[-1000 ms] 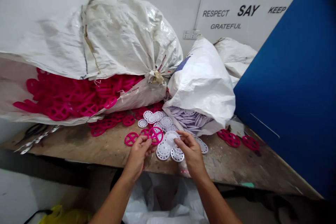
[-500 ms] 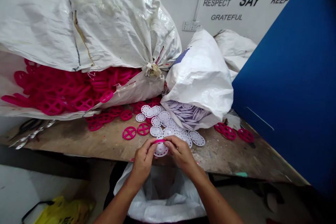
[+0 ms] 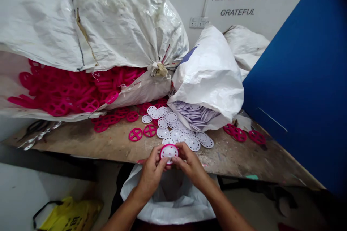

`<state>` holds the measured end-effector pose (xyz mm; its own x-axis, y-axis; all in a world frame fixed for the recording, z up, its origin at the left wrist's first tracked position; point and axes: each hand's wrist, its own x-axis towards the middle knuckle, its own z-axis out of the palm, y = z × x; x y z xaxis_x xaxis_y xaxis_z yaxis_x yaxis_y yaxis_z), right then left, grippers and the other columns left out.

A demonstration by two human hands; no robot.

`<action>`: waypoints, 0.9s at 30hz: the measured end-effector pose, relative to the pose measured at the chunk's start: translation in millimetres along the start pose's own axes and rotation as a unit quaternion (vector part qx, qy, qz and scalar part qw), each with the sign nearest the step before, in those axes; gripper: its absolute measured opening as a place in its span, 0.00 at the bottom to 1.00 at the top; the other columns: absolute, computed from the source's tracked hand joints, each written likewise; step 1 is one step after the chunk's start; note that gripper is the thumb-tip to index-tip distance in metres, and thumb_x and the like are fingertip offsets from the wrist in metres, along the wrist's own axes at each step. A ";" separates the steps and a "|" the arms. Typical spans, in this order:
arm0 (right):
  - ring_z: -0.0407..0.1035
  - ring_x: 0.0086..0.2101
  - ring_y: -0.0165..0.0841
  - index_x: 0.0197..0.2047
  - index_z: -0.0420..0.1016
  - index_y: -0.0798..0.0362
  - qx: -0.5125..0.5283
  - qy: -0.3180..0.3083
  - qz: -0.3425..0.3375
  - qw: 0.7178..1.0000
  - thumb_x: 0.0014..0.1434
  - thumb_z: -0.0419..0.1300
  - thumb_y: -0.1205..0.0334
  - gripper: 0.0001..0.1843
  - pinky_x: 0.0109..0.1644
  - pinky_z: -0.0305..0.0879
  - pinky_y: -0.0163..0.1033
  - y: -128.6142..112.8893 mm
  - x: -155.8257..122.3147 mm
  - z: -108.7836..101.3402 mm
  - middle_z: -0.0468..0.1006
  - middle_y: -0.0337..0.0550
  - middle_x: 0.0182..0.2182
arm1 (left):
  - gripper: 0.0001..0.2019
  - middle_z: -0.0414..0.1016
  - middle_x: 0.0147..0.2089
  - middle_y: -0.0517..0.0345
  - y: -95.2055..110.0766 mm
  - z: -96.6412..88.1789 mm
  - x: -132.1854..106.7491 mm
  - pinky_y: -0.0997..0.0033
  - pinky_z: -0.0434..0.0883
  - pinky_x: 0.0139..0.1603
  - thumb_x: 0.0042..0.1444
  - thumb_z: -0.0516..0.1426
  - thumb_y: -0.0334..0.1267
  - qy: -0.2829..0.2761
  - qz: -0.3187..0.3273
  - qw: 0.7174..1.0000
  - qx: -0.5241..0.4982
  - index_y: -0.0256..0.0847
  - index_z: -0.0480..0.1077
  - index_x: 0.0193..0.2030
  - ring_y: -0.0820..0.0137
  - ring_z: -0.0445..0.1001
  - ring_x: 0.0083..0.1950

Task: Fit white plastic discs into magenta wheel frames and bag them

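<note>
Both my hands hold one round piece up at the table's front edge: a white perforated plastic disc [image 3: 168, 152] seated inside a magenta plastic ring. My left hand [image 3: 151, 173] grips its left side and my right hand [image 3: 190, 162] its right side. Just beyond my fingers lies a loose pile of white perforated discs [image 3: 176, 134]. Magenta spoked plastic wheels [image 3: 135, 134] lie to the left of that pile. Another white plastic sack [image 3: 208, 75] spills more white discs onto the table.
A worn wooden table [image 3: 230, 155] carries the parts. A bulging white sack [image 3: 114, 25] holds many magenta wheels. A white plastic bag [image 3: 168, 209] hangs open below my hands. A blue board [image 3: 295, 79] stands at the right. Scissors [image 3: 35, 128] lie at the far left.
The magenta ring and white disc, separate a second ago, now sit together between my hands. My hands have moved closer together, and the view has tilted slightly.
</note>
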<state>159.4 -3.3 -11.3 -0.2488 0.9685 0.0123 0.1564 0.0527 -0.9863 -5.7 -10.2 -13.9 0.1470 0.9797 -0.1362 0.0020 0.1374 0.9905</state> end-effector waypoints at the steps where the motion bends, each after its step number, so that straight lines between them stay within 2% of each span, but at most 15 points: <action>1: 0.70 0.33 0.32 0.46 0.65 0.51 -0.020 -0.016 -0.003 1.000 0.57 0.57 0.60 0.13 0.35 0.65 0.34 0.2 -4.3 0.1 0.76 0.39 0.34 | 0.19 0.78 0.40 0.52 -2.7 -1.2 -4.7 0.72 0.73 0.32 0.56 0.55 0.43 -0.013 -0.006 1.000 0.011 0.41 0.64 0.53 0.68 0.77 0.31; 4: 0.71 0.35 0.34 0.47 0.69 0.50 -0.086 -0.071 0.001 0.994 0.56 0.59 0.61 0.14 0.38 0.66 0.36 0.3 -11.9 -10.6 0.77 0.40 0.36 | 0.18 0.79 0.39 0.54 -7.7 -10.8 -18.2 0.73 0.72 0.30 0.56 0.55 0.41 -0.100 -0.013 0.991 0.093 0.43 0.66 0.53 0.68 0.76 0.31; 6: 0.72 0.35 0.35 0.43 0.73 0.51 -0.150 -0.054 0.003 0.987 0.56 0.59 0.59 0.11 0.38 0.66 0.37 3.2 -8.5 -25.9 0.78 0.41 0.35 | 0.18 0.79 0.39 0.56 -7.3 -23.8 -20.9 0.73 0.70 0.30 0.53 0.58 0.42 -0.130 0.015 0.970 0.203 0.46 0.70 0.51 0.69 0.75 0.28; 8: 0.72 0.35 0.37 0.40 0.75 0.51 -0.233 0.025 -0.009 0.972 0.57 0.57 0.57 0.11 0.39 0.66 0.39 9.3 1.0 -43.0 0.78 0.44 0.35 | 0.14 0.79 0.38 0.57 -5.3 -43.3 -14.0 0.70 0.70 0.33 0.52 0.59 0.42 -0.080 0.068 0.943 0.315 0.47 0.73 0.46 0.69 0.74 0.28; 10: 0.72 0.37 0.39 0.40 0.76 0.52 -0.316 0.109 -0.030 0.942 0.58 0.55 0.56 0.12 0.42 0.66 0.42 16.4 12.1 -57.1 0.78 0.46 0.36 | 0.10 0.78 0.38 0.54 -5.2 -68.7 3.0 0.66 0.70 0.42 0.56 0.54 0.42 0.033 0.130 0.913 0.385 0.45 0.74 0.39 0.64 0.75 0.37; 12: 0.71 0.39 0.39 0.44 0.75 0.51 -0.389 0.148 -0.046 0.908 0.58 0.55 0.57 0.13 0.44 0.66 0.43 21.9 19.9 -65.5 0.77 0.48 0.40 | 0.11 0.75 0.42 0.50 -9.9 -95.7 26.2 0.61 0.68 0.48 0.57 0.51 0.39 0.117 0.190 0.870 0.440 0.43 0.74 0.39 0.60 0.73 0.45; 15: 0.69 0.44 0.41 0.50 0.73 0.49 -0.478 0.118 -0.050 0.869 0.56 0.59 0.59 0.17 0.47 0.64 0.44 24.9 22.9 -67.9 0.74 0.49 0.46 | 0.10 0.73 0.44 0.50 -23.9 -125.6 58.9 0.57 0.67 0.49 0.56 0.52 0.38 0.131 0.218 0.800 0.543 0.43 0.73 0.38 0.58 0.70 0.46; 17: 0.67 0.46 0.42 0.52 0.72 0.48 -0.521 0.096 -0.041 0.847 0.54 0.62 0.59 0.21 0.48 0.63 0.45 24.8 21.7 -65.6 0.73 0.49 0.49 | 0.09 0.73 0.41 0.50 -30.8 -132.6 70.6 0.57 0.67 0.47 0.55 0.52 0.39 0.121 0.226 0.779 0.572 0.44 0.73 0.35 0.58 0.70 0.43; 19: 0.66 0.46 0.43 0.52 0.72 0.46 -0.550 0.095 -0.035 0.829 0.54 0.63 0.60 0.21 0.48 0.61 0.46 24.4 20.6 -62.9 0.73 0.48 0.48 | 0.09 0.73 0.40 0.50 -31.1 -128.1 71.6 0.56 0.66 0.48 0.55 0.52 0.39 0.128 0.232 0.787 0.558 0.44 0.73 0.33 0.57 0.69 0.43; 20: 0.66 0.45 0.43 0.51 0.73 0.46 -0.558 0.096 -0.037 0.824 0.55 0.63 0.60 0.19 0.48 0.61 0.46 24.2 20.6 -61.8 0.74 0.47 0.48 | 0.09 0.73 0.41 0.50 -28.7 -121.7 68.6 0.55 0.65 0.50 0.55 0.52 0.40 0.134 0.235 0.804 0.530 0.43 0.72 0.33 0.57 0.69 0.45; 21: 0.66 0.45 0.43 0.50 0.74 0.45 -0.560 0.096 -0.043 0.822 0.55 0.62 0.59 0.17 0.48 0.60 0.46 24.0 21.2 -60.7 0.74 0.47 0.47 | 0.09 0.73 0.44 0.49 -25.0 -112.9 64.0 0.54 0.64 0.52 0.56 0.52 0.41 0.141 0.235 0.830 0.486 0.43 0.72 0.33 0.56 0.69 0.48; 23: 0.65 0.46 0.43 0.47 0.75 0.46 -0.557 0.096 -0.059 0.823 0.57 0.60 0.57 0.13 0.48 0.59 0.46 23.0 24.6 -58.2 0.74 0.46 0.48 | 0.09 0.72 0.48 0.50 -15.5 -89.7 52.3 0.55 0.64 0.53 0.56 0.53 0.43 0.145 0.205 0.904 0.347 0.42 0.71 0.34 0.58 0.69 0.51; 25: 0.65 0.46 0.44 0.44 0.75 0.48 -0.551 0.099 -0.066 0.826 0.57 0.60 0.55 0.12 0.48 0.58 0.47 21.0 30.8 -54.7 0.74 0.47 0.47 | 0.10 0.74 0.45 0.53 -5.9 -64.0 41.4 0.61 0.69 0.48 0.55 0.54 0.45 0.142 0.104 0.972 0.154 0.41 0.69 0.36 0.62 0.72 0.48; 26: 0.64 0.46 0.44 0.43 0.74 0.49 -0.548 0.099 -0.064 0.828 0.57 0.61 0.55 0.12 0.48 0.57 0.47 19.8 34.7 -52.6 0.74 0.47 0.46 | 0.11 0.75 0.41 0.56 -1.9 -52.2 37.1 0.63 0.70 0.45 0.54 0.56 0.46 0.133 0.041 0.989 0.055 0.42 0.69 0.38 0.65 0.74 0.43; 27: 0.64 0.45 0.44 0.42 0.73 0.50 -0.545 0.098 -0.058 0.830 0.56 0.61 0.56 0.11 0.47 0.57 0.47 18.7 38.8 -50.5 0.75 0.47 0.44 | 0.11 0.75 0.39 0.58 1.2 -42.0 33.9 0.66 0.71 0.43 0.53 0.57 0.46 0.120 -0.007 0.992 -0.044 0.41 0.68 0.39 0.67 0.75 0.40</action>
<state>201.0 47.5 -20.9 -0.1795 0.9567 0.2294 0.9414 0.2347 -0.2422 -42.3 29.3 -18.1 -0.0916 0.9828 -0.1605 -0.0863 0.1528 0.9845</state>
